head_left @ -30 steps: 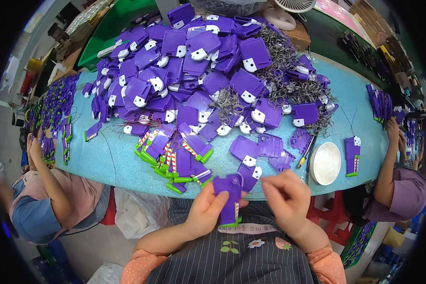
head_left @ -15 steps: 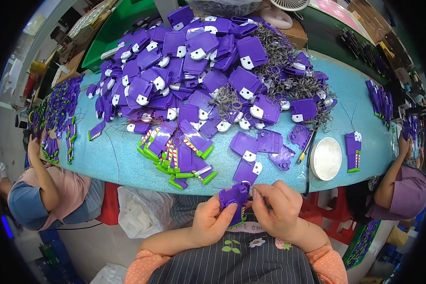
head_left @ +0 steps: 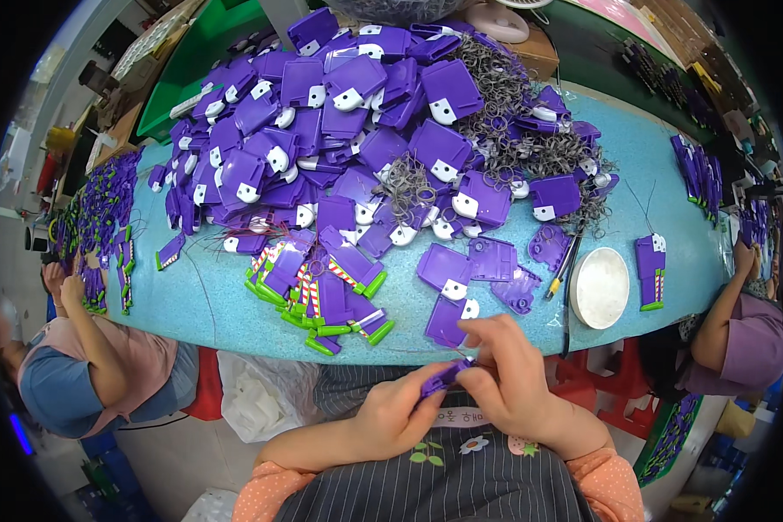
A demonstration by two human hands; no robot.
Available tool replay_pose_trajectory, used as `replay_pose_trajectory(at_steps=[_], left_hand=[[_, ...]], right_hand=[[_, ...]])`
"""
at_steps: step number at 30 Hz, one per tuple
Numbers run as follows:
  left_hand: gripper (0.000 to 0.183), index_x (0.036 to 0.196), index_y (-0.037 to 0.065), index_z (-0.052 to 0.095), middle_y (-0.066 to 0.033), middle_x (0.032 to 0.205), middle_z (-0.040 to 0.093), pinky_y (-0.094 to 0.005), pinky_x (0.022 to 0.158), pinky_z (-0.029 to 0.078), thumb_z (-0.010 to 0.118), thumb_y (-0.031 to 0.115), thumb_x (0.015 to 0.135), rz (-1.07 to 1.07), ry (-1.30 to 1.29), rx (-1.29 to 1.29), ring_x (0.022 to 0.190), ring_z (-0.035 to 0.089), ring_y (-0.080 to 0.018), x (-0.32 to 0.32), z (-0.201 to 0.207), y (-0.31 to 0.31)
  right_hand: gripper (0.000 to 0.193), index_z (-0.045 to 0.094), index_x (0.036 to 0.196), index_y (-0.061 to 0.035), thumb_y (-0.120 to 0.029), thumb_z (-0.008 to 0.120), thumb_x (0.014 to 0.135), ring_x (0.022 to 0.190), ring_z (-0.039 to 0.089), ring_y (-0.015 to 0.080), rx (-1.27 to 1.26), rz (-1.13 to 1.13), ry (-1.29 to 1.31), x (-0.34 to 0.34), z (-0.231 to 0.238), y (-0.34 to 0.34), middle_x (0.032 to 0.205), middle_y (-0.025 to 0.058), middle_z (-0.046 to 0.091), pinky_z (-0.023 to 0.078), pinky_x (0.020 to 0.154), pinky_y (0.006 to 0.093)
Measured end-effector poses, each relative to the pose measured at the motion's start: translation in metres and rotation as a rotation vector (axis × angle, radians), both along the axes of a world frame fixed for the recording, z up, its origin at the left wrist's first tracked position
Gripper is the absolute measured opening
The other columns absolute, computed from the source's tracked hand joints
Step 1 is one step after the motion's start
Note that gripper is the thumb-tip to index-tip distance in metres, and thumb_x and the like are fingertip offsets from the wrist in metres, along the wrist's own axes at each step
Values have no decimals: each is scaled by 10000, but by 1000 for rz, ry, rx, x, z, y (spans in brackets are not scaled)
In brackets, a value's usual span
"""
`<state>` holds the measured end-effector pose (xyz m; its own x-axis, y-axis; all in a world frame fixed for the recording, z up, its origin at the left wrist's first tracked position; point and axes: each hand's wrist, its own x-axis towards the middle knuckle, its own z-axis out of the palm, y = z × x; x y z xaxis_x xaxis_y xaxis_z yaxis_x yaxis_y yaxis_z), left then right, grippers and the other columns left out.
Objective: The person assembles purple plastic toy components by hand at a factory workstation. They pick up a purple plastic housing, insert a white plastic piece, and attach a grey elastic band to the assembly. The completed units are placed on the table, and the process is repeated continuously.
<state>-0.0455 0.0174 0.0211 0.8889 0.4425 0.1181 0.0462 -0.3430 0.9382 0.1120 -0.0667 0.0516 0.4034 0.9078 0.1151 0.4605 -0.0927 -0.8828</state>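
My left hand (head_left: pixel 398 405) grips a small purple plastic part (head_left: pixel 444 378) with a white tip, held edge-on in front of my apron. My right hand (head_left: pixel 515 376) has its thumb against the part's right end, its fingers curled above. A thin wire shows near those fingertips; whether they pinch it I cannot make out. Just beyond, purple panels with white corners (head_left: pixel 445 271) lie by the table's near edge. Purple cover pieces (head_left: pixel 519 290) with moulded rings lie to their right. Left of these is a cluster of purple pieces with green ends and striped strips (head_left: pixel 329 287).
A large heap of purple panels (head_left: pixel 304 130) covers the table's far middle, with grey wire rings (head_left: pixel 496 96) beside it. A round white dish (head_left: pixel 600 289) and a yellow-tipped tool (head_left: pixel 558 277) stand at right. People work at left (head_left: pixel 87 365) and right (head_left: pixel 731 339).
The purple part has turned from showing its face to edge-on and sits slightly lower. My right fingers have lifted and spread from their pinch. The left co-worker's hands have moved.
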Motion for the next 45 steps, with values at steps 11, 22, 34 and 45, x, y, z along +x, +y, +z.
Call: replay_pose_trajectory(at_steps=[11, 22, 34, 45], left_hand=[[341, 1215, -11, 402, -83, 899, 660, -282, 707, 505, 489, 104, 906, 285, -51, -1120, 809, 642, -141, -1, 26, 1], [245, 1085, -69, 530, -125, 844, 637, -273, 621, 505, 533, 4, 851, 336, 34, 115, 681, 629, -152, -21, 2, 0], [321, 1243, -38, 346, -155, 1138, 547, -312, 907, 423, 371, 81, 945, 439, -379, -582, 991, 565, -180, -49, -14, 1], [361, 1250, -13, 293, -242, 1203, 499, -411, 817, 516, 377, 169, 949, 636, -518, -461, 953, 614, -296, -68, 1, 7]], right_hand=[[132, 571, 938, -16, -92, 610, 837, 743, 521, 107, 90, -154, 798, 8, -25, 26, 804, 37, 543, 441, 687, 218], [235, 583, 1055, 37, -3, 549, 826, 932, 602, 277, 149, 123, 226, -32, -29, 16, 1071, 188, 586, 476, 785, 308], [213, 536, 1066, -18, -93, 581, 872, 712, 464, 39, -250, 362, 946, -56, -28, 53, 855, -17, 532, 373, 596, 205], [106, 623, 827, -36, -67, 647, 729, 646, 547, 273, 173, 246, -457, -48, -38, 146, 729, 102, 534, 434, 564, 350]])
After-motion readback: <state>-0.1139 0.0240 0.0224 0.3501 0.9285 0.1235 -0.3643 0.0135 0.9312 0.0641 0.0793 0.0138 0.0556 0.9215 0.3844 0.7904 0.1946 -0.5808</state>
